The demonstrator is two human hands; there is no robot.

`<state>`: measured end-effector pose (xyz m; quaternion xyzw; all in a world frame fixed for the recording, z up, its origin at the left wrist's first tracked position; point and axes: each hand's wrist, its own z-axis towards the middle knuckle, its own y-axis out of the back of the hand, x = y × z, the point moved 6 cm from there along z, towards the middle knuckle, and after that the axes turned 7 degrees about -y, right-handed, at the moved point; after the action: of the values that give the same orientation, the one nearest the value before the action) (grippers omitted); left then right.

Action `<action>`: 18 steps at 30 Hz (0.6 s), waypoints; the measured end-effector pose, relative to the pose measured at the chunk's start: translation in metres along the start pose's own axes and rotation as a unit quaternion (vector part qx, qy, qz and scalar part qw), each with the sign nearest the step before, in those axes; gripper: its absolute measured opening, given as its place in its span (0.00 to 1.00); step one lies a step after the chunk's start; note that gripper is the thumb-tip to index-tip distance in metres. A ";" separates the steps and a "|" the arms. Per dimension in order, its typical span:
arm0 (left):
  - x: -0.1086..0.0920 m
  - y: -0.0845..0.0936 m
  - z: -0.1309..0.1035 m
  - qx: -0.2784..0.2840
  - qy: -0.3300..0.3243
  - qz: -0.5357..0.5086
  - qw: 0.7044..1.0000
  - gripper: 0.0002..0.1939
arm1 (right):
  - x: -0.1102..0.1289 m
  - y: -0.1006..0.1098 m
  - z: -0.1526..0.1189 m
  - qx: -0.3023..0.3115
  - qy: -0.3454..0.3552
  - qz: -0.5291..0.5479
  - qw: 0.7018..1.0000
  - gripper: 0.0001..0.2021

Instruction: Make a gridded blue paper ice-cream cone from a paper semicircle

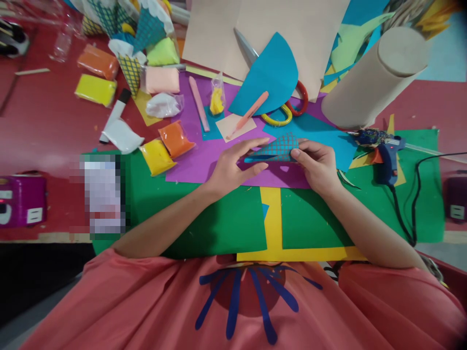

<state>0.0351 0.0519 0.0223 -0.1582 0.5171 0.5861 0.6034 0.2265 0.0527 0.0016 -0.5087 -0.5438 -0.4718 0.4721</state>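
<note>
A blue paper cone [282,147] with a brown grid pattern lies on its side in the air between my hands, its narrow end toward the left. My right hand [317,163] pinches the wide end between thumb and fingers. Around the narrow end, my left hand [237,165] has its thumb and fingers apart. Just beyond the cone are a plain blue paper piece [272,78], scissors with yellow and red handles [278,117], and a pink marker [251,113] on a small pale paper piece [241,127].
Clay packets [157,156] and finished-looking cones [149,29] stand at the left and back left. To the right are a blue glue gun [388,160] with a black cord and a large beige roll [365,82]. Green sheets [219,218] cover the near table.
</note>
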 end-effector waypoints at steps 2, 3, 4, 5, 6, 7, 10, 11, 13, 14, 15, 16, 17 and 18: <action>0.002 0.001 0.000 -0.004 0.014 -0.013 1.000 0.23 | -0.001 -0.002 -0.001 0.012 -0.008 0.012 1.000 0.14; 0.002 0.002 0.001 -0.011 0.013 -0.014 1.000 0.22 | -0.001 -0.003 -0.001 0.021 -0.012 0.017 1.000 0.13; 0.002 0.003 0.001 -0.021 0.010 -0.018 1.000 0.20 | 0.000 -0.005 -0.002 0.031 -0.015 0.019 0.999 0.13; 0.003 0.005 0.001 -0.033 0.010 -0.025 0.999 0.19 | 0.002 -0.006 -0.003 0.038 -0.017 0.015 0.999 0.13; 0.004 0.007 0.002 -0.046 0.011 -0.037 0.998 0.18 | 0.004 -0.007 -0.003 0.042 -0.017 0.007 0.999 0.13; 0.005 0.008 0.002 -0.055 0.017 -0.052 0.997 0.17 | 0.007 -0.008 -0.004 0.044 -0.016 -0.005 0.999 0.13; 0.012 0.008 0.002 -0.069 0.046 -0.104 0.991 0.17 | 0.016 -0.012 -0.007 0.048 -0.009 -0.036 0.998 0.16; 0.014 0.008 0.003 -0.076 0.054 -0.125 0.988 0.16 | 0.018 -0.013 -0.008 0.053 -0.012 -0.038 0.998 0.17; 0.019 0.008 0.003 -0.092 0.066 -0.175 0.978 0.15 | 0.017 -0.017 -0.009 0.072 -0.036 -0.021 0.997 0.18; 0.021 0.007 0.003 -0.098 0.069 -0.204 0.972 0.14 | 0.014 -0.018 -0.010 0.083 -0.054 -0.004 0.995 0.17; 0.022 0.006 0.003 -0.100 0.072 -0.231 0.965 0.13 | 0.011 -0.019 -0.010 0.094 -0.073 0.018 0.993 0.17; 0.023 0.005 0.003 -0.101 0.073 -0.252 0.960 0.12 | 0.008 -0.020 -0.010 0.102 -0.089 0.042 0.990 0.16; 0.024 0.005 0.003 -0.100 0.074 -0.265 0.956 0.12 | 0.005 -0.021 -0.011 0.107 -0.100 0.065 0.987 0.15; 0.024 0.005 0.003 -0.100 0.074 -0.270 0.955 0.12 | 0.002 -0.021 -0.011 0.109 -0.108 0.085 0.985 0.14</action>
<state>0.0273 0.0689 0.0062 -0.3942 0.4373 0.4367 0.6802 0.2063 0.0416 0.0043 -0.5461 -0.5948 -0.3105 0.5017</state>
